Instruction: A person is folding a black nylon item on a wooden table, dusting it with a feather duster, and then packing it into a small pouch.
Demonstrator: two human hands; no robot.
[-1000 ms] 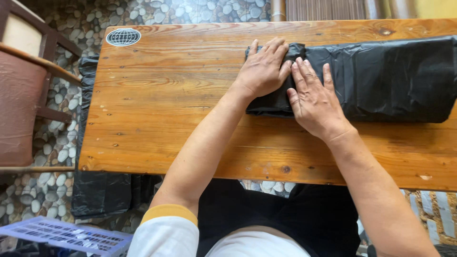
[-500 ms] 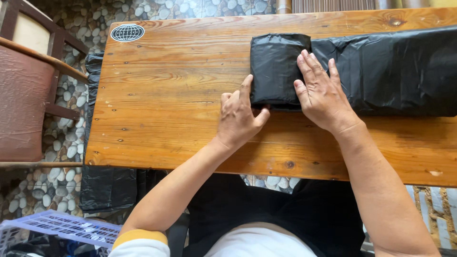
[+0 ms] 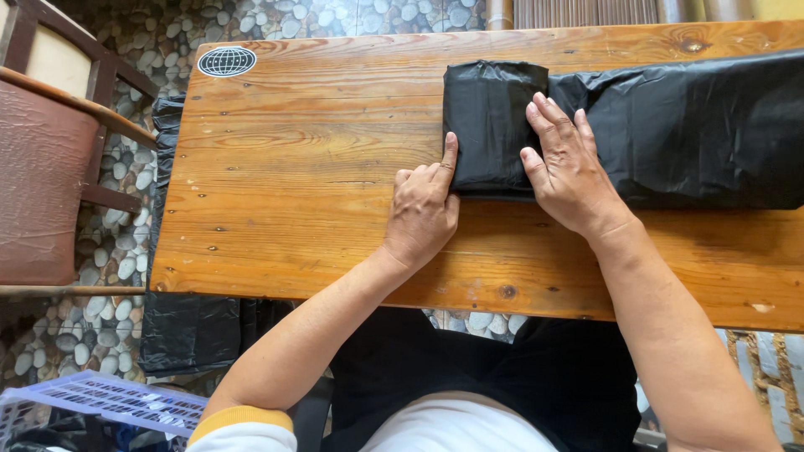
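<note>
the black plastic bag (image 3: 670, 125) lay along the far side of the worktop (image 3: 318, 201), its left end turned over into a thick folded block (image 3: 490, 125) — the rest ran off to the right, wrinkled and puffed. the right hand (image 3: 569, 163) lay flat and spread on the bag just right of the fold, pressing, gripping nothing. the left hand (image 3: 423, 209) was loosely curled on the bare wood at the fold's near left corner, thumb stretched up along the fold's left edge, touching it but holding nothing.

the likely trouble, as i judged it: the plastic looked slick and springy, so the fold could pop open if the flat palm lifted, since only the thumb steadied that edge. air trapped in the puffed stretch right of the fold could make any further turn lumpy or skewed. the bag also lay near the worktop's far edge, so a hard push could slide it that way.

counted: one black bag with one fold on the worktop, two hands, one round globe sticker (image 3: 226, 60) at the far left corner of the worktop. left of the worktop stood one wooden chair (image 3: 50, 151); below its near left corner hung more black plastic (image 3: 188, 331) — how many sheets i could not tell — and one pale lilac crate (image 3: 100, 402) sat nearer still.
</note>
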